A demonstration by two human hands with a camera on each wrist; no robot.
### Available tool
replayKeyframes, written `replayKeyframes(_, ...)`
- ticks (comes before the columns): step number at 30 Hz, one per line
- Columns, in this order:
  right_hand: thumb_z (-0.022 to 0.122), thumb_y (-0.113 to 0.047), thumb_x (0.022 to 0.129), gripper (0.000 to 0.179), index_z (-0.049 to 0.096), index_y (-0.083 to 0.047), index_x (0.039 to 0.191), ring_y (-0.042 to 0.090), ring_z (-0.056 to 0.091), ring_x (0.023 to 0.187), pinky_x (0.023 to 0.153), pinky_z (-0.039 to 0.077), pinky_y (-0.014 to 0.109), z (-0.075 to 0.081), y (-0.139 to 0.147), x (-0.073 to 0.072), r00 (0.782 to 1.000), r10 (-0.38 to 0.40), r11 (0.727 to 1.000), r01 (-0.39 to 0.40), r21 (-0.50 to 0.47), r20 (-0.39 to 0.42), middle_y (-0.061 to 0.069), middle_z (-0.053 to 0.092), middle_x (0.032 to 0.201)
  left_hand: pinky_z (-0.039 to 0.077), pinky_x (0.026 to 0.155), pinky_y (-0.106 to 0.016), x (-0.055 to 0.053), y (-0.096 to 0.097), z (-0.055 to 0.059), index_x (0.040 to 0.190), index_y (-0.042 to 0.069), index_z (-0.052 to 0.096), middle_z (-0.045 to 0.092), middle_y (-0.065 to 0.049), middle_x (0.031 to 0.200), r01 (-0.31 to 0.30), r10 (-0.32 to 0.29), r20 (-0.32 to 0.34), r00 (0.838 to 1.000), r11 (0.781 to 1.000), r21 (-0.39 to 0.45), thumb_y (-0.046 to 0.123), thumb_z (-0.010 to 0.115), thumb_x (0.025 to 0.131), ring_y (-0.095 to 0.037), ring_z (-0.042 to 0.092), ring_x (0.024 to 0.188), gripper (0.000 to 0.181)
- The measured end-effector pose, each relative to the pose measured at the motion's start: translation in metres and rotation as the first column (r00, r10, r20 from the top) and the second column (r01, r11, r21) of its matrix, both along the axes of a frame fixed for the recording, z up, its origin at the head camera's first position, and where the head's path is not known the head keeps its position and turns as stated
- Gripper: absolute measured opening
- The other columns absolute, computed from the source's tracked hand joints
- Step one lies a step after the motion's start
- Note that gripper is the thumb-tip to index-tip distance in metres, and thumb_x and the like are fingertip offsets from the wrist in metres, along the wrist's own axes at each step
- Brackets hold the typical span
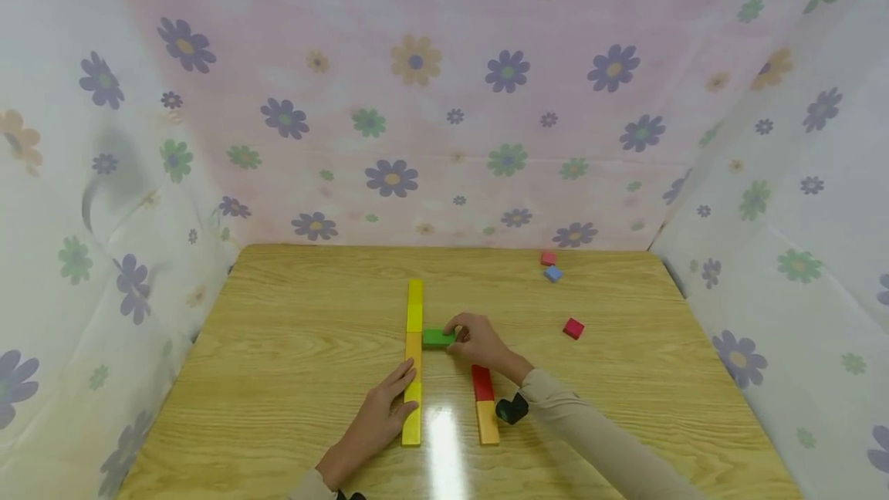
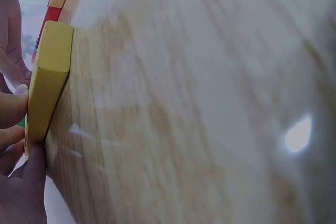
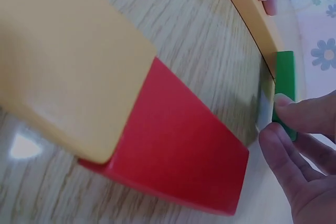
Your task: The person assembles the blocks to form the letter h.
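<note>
A long row of yellow and orange blocks (image 1: 414,319) runs front to back along the table. My left hand (image 1: 375,417) rests against its near part, fingers fairly straight along the left side and thumb on top. In the left wrist view the near yellow block (image 2: 55,51) shows its end beside the fingers. My right hand (image 1: 479,342) pinches the right end of a green block (image 1: 436,339) between thumb and fingers. The green block lies crosswise, its left end at the row's orange part. Nearer me, a red block (image 1: 482,383) and an orange block (image 1: 488,423) stand end to end.
Toward the back right of the wooden table (image 1: 305,330) lie a small pink-red block (image 1: 548,258) and a blue block (image 1: 552,274). Another red block (image 1: 573,328) lies to the right of my right hand. Flowered cloth (image 1: 458,99) hangs behind and at both sides.
</note>
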State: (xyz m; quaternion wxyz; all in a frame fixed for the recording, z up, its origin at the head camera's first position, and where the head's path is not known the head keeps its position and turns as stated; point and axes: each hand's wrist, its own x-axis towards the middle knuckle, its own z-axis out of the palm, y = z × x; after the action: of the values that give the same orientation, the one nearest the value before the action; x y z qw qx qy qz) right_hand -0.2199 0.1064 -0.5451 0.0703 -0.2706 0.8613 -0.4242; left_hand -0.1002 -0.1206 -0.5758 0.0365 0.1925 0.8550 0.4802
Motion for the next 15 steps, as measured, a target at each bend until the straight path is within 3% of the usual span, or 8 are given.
replayKeyframes(6, 0.078, -0.001, 0.076, 0.020, 0.068, -0.004, 0.093, 0.010, 0.055, 0.067, 0.060, 0.050, 0.023, -0.0054, -0.0007, -0.0011, 1.000, 0.009, 0.998, -0.009, 0.055, 0.003, 0.006, 0.062, 0.085, 0.035, 0.104, -0.044, 0.0004, 0.0022, 0.0015, 0.140, -0.004, 0.042, 0.029, -0.010, 0.152, 0.000, 0.000, 0.006, 1.000, 1.000, 0.001, 0.014, 0.061, 0.093, -0.027, 0.030, 0.136, 0.053)
replayKeyframes(15, 0.075, 0.002, 0.078, 0.022, 0.067, -0.003, 0.098, 0.012, 0.051, 0.068, 0.060, 0.047, 0.025, -0.0010, -0.0050, -0.0011, 0.999, 0.024, 0.997, -0.027, 0.070, 0.032, 0.007, 0.061, 0.086, 0.036, 0.103, -0.043, 0.0008, 0.0001, 0.0012, 0.139, -0.004, 0.042, 0.030, -0.010, 0.152, -0.010, 0.010, -0.005, 1.000, 1.000, -0.007, 0.013, 0.061, 0.093, -0.027, 0.031, 0.136, 0.053)
